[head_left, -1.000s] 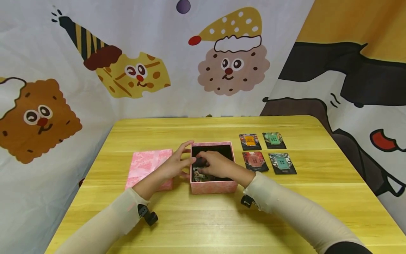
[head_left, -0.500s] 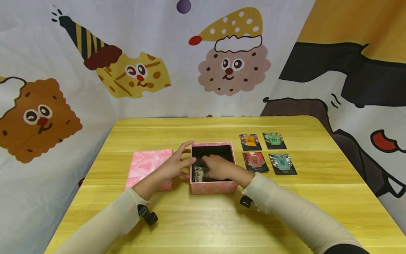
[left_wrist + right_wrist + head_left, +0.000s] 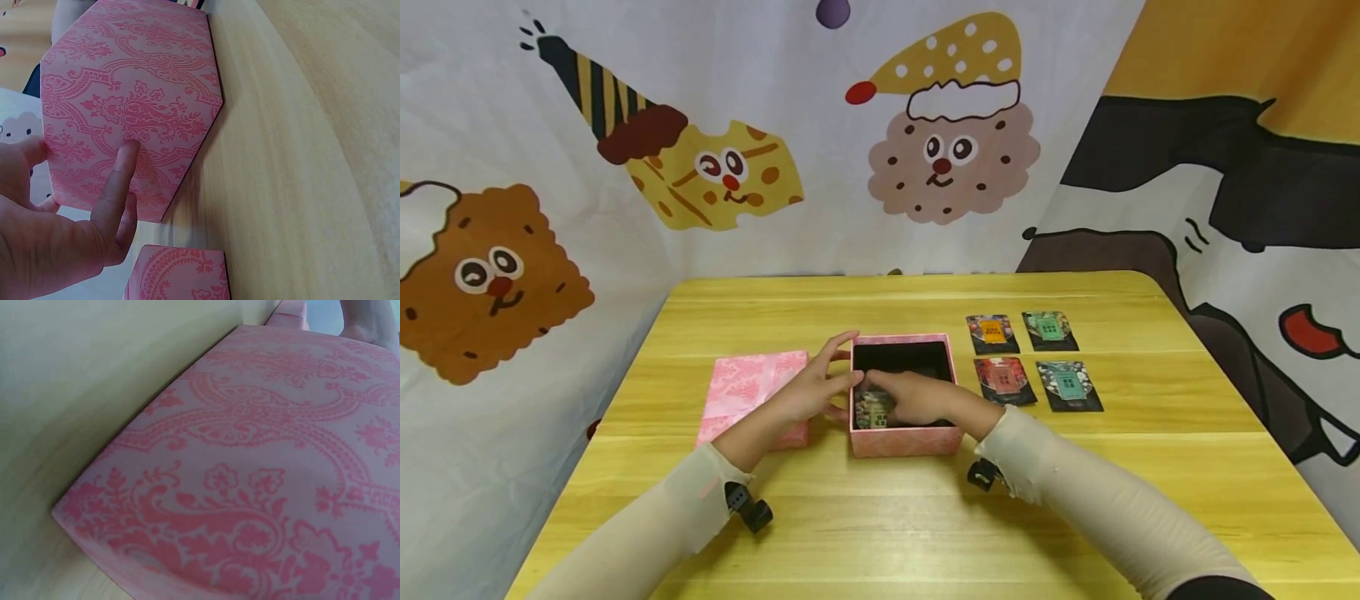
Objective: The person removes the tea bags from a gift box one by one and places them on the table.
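A pink patterned box (image 3: 906, 442) with a dark inside stands uncovered at mid-table. My left hand (image 3: 808, 392) is at its left side with fingers spread. In the left wrist view, a fingertip of the left hand (image 3: 56, 240) rests on the patterned wall, and the thumb touches the rim side. My right hand (image 3: 917, 398) reaches into the box. Its index finger points left above a dark packet with a pale label (image 3: 872, 408), which lies inside near the front left corner. The right hand's other fingertips are hidden, so whether they pinch the packet is unclear.
Left of the box lies a pink lid (image 3: 748, 383), partly behind the left forearm. To the right, an orange-labelled packet (image 3: 992, 333), a green-labelled packet (image 3: 1050, 331), a red-labelled packet (image 3: 1004, 381) and a teal-labelled packet (image 3: 1070, 386) lie in two rows on the wooden table (image 3: 880, 517).
Inside the box, my right hand shifted right, then its index finger stretched back left, leaving more of the pale-labelled packet in sight. The left hand stayed at the box's side.
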Action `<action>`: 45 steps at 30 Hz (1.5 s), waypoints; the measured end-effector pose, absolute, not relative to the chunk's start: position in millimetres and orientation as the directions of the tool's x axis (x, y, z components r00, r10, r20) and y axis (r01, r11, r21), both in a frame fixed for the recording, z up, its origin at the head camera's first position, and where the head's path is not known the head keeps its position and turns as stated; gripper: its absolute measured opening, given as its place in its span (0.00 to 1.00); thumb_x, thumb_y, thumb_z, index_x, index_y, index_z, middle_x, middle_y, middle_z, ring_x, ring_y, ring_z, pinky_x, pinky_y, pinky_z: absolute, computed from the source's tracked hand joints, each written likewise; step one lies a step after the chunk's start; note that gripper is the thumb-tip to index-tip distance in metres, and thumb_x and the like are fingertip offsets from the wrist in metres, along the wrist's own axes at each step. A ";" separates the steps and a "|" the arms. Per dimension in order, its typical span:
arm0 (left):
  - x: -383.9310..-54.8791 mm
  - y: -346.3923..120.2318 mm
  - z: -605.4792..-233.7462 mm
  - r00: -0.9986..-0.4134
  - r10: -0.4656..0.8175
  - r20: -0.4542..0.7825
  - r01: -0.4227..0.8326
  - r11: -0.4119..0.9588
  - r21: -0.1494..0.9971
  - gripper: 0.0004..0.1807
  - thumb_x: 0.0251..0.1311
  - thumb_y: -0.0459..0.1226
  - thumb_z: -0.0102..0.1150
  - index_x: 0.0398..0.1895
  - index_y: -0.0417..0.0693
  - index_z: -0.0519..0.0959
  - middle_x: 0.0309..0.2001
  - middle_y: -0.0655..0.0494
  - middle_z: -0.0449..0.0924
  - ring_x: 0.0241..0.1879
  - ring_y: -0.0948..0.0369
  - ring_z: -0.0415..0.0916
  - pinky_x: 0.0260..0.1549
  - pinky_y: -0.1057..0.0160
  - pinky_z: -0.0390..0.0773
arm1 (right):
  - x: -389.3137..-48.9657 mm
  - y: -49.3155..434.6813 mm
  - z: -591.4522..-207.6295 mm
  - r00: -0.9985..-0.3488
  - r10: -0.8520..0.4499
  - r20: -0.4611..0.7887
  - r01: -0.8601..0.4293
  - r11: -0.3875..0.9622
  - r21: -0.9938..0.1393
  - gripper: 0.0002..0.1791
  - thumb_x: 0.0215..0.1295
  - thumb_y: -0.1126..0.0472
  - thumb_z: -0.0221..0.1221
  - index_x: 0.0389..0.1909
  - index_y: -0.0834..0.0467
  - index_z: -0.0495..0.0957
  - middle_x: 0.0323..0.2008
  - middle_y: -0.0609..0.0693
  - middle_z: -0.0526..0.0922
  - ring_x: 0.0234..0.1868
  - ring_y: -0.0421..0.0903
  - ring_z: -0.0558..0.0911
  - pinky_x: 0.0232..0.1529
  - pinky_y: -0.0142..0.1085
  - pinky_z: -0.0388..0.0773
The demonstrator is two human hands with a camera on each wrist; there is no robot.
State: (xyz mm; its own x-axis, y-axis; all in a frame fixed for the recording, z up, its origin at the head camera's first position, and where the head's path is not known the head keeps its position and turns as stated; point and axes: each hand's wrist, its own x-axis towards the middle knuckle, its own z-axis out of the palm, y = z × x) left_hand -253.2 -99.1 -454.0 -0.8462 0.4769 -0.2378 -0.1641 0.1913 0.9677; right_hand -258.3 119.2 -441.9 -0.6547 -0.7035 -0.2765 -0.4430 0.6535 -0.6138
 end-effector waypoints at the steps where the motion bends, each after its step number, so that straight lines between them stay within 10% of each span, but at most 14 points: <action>1: -252.9 -99.3 -453.9 -0.846 0.476 -0.240 -0.164 0.196 0.967 0.38 0.78 0.39 0.54 0.83 0.66 0.48 0.78 0.39 0.47 0.65 0.37 0.71 0.36 0.47 0.88 | -258.3 119.3 -441.6 -0.658 -0.700 -0.277 -0.431 0.652 -0.623 0.30 0.62 0.75 0.63 0.64 0.58 0.68 0.59 0.59 0.80 0.51 0.50 0.82 0.55 0.47 0.81; 4: -252.2 -99.9 -453.6 -0.846 0.468 -0.254 -0.172 0.212 0.962 0.38 0.78 0.40 0.55 0.83 0.68 0.48 0.78 0.39 0.47 0.64 0.35 0.71 0.37 0.46 0.88 | -259.0 119.8 -441.5 -0.711 -0.652 -0.265 -0.365 0.663 -0.653 0.28 0.60 0.74 0.65 0.59 0.57 0.68 0.46 0.59 0.83 0.34 0.46 0.78 0.39 0.41 0.78; 10: -252.4 -100.6 -455.0 -0.847 0.462 -0.262 -0.173 0.227 0.959 0.39 0.78 0.42 0.55 0.83 0.67 0.47 0.78 0.39 0.47 0.61 0.36 0.74 0.39 0.45 0.88 | -259.6 120.9 -440.6 -0.828 -0.524 -0.198 -0.270 0.683 -0.679 0.20 0.61 0.68 0.70 0.51 0.54 0.76 0.43 0.50 0.82 0.33 0.44 0.76 0.37 0.38 0.75; 21: -251.6 -98.8 -454.3 -0.845 0.465 -0.262 -0.180 0.214 0.960 0.38 0.78 0.41 0.54 0.83 0.68 0.49 0.78 0.39 0.48 0.63 0.35 0.72 0.38 0.46 0.88 | -258.4 122.0 -437.9 -0.854 -0.504 -0.130 -0.292 0.671 -0.682 0.18 0.66 0.70 0.64 0.54 0.54 0.77 0.48 0.54 0.84 0.29 0.45 0.75 0.35 0.38 0.73; 31: -253.4 -97.6 -450.8 -0.841 0.478 -0.254 -0.179 0.197 0.964 0.39 0.78 0.41 0.54 0.83 0.65 0.46 0.78 0.39 0.46 0.67 0.34 0.68 0.40 0.44 0.88 | -259.2 125.1 -430.5 -0.912 -0.403 -0.076 -0.197 0.594 -0.780 0.17 0.69 0.68 0.62 0.56 0.53 0.76 0.27 0.51 0.78 0.15 0.42 0.64 0.20 0.34 0.66; 41: -253.9 -98.7 -451.7 -0.845 0.463 -0.267 -0.180 0.224 0.958 0.39 0.77 0.43 0.55 0.83 0.66 0.47 0.78 0.38 0.46 0.61 0.37 0.75 0.42 0.41 0.87 | -257.3 129.4 -422.1 -0.924 -0.380 -0.040 -0.178 0.521 -0.835 0.17 0.70 0.69 0.60 0.56 0.54 0.76 0.55 0.56 0.80 0.17 0.43 0.64 0.23 0.36 0.68; 45: -253.4 -98.5 -451.3 -0.849 0.454 -0.271 -0.183 0.228 0.956 0.39 0.77 0.42 0.56 0.83 0.68 0.48 0.78 0.38 0.47 0.58 0.38 0.77 0.42 0.40 0.86 | -256.4 134.0 -416.0 -0.927 -0.373 -0.033 -0.172 0.503 -0.847 0.17 0.71 0.67 0.61 0.57 0.54 0.75 0.47 0.57 0.80 0.16 0.43 0.64 0.22 0.36 0.68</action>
State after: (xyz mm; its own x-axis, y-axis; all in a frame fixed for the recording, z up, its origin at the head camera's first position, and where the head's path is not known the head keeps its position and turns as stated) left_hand -253.4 -98.5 -451.3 -0.8486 0.4544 -0.2709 -0.1834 0.2277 0.9563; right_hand -256.4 134.0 -416.0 -0.9272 -0.3730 -0.0335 -0.1719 0.5032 -0.8469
